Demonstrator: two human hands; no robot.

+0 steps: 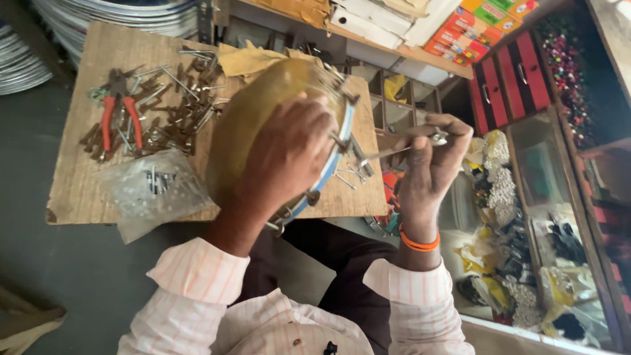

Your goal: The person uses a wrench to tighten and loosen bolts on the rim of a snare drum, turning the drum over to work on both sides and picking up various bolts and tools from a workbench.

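One wooden board (79, 190) serves as the bench, and on its right half stands the biggest thing in hand: a single round drum shell (253, 108), olive-brown, tipped on edge with a blue-and-white rim (332, 167) carrying metal hooks. The left hand (289, 154) lies spread over the shell's side, fingers curled onto the rim and pressing it steady, so most of the rim's near arc is hidden beneath it. To the right of that hold, the right hand (430, 158) is closed around one slim metal tool (394, 151), whose tip reaches back to a hook on the rim; an orange band (419, 243) circles this wrist. Left of the holding hand lies one clear plastic bag (151, 190) of small metal parts, and beyond it one pair of red-handled pliers (119, 115) amid a scatter of rusty hooks and bolts (181, 108), too many and too tangled to count. A few loose pins (348, 176) lie just below the tool.
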